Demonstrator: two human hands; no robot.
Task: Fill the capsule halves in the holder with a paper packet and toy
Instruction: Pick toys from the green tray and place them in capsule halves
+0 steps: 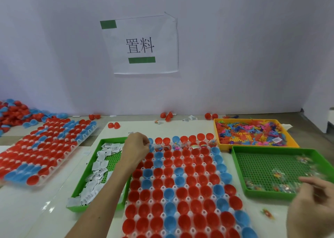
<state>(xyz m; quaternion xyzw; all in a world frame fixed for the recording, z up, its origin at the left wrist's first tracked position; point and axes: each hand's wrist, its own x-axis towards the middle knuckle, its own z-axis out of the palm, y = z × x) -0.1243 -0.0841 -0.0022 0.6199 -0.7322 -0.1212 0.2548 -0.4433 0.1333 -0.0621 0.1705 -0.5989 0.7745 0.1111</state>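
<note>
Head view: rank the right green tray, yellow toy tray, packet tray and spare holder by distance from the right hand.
1. Right green tray, under the right hand.
2. Yellow toy tray, just behind that tray.
3. Packet tray, across to the left.
4. Spare holder, far left.

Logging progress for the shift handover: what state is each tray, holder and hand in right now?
Centre holder, one row near the far edge filled, the rest look empty.
Left green tray, partly covered with paper packets.
Right green tray, few wrapped toys, mostly bare.
Yellow tray, heaped with toys.
Left hand, fingers curled at the holder's far-left corner.
Right hand, blurred, over right green tray.
</note>
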